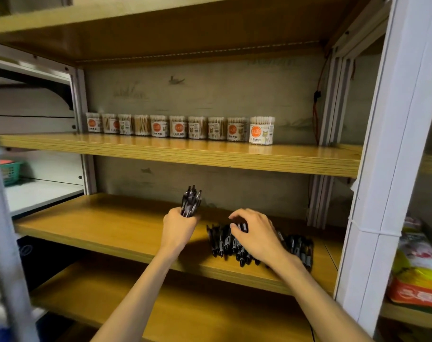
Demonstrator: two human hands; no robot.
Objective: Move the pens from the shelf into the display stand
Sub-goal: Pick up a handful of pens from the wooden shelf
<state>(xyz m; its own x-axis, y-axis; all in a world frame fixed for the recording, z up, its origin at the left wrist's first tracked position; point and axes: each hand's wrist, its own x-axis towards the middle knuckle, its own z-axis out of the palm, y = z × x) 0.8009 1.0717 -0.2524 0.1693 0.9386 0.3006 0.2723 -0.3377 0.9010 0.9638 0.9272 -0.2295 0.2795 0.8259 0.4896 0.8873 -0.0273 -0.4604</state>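
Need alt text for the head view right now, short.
Left hand grips an upright bundle of black pens while right hand pinches one from the pile of pens on the wooden shelf.

Two bare forearms reached in from the bottom of the frame, no sleeve showing on either as far up as the picture ran. The left hand (178,229) and the right hand (258,236) wore no gloves. No ring, watch or wristband could be seen on the sides of the fingers and wrists facing the camera. Both forearms were slender and smooth, each narrowing to the wrist. The nails were too small and blurred to make out.
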